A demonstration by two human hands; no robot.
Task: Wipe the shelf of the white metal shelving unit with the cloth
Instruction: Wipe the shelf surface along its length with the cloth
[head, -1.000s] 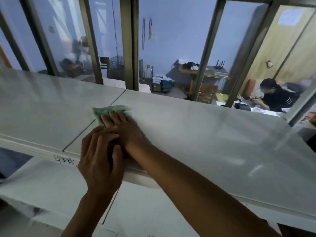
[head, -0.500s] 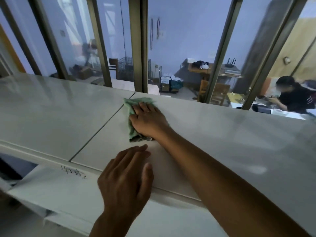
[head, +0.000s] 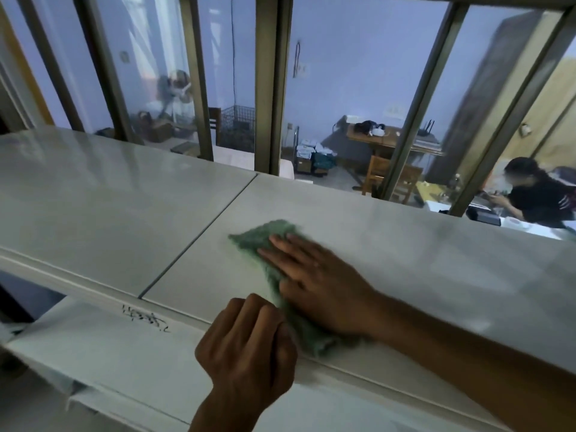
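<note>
A: What changed? We have the right hand (head: 314, 275) lying flat, fingers spread, on the fuzzy green cloth (head: 274, 244), nearer the front lip than half a second ago, when it sat up by the back edge.

B: Agreed, and a second ago it was left of the dark seam (head: 199, 238); now it's right of it. So we read a pull stroke toward the body, right panel being covered. Cloth edges are blurred, likely mid-swipe.

A: Left hand (head: 249, 347)?

B: Was open and flat half a second ago; now fingers are curled over the front rim of the glossy white metal shelf (head: 405, 244), bracing, we'd say. Nothing held in it but the rim.

A: Right-hand grip?

B: Not a grasp, just the palm pressing the cloth down, nothing pinched.

A: Cloth orientation?

B: Long axis runs from far-left to near-right, diagonal to the shelf edge. Far end pokes past the fingertips toward the window bars (head: 271, 88); near end trails under the wrist, touching the front lip beside the left hand.

A: Progress?

B: Our guess is partway; the right stretch looks untouched.
</note>
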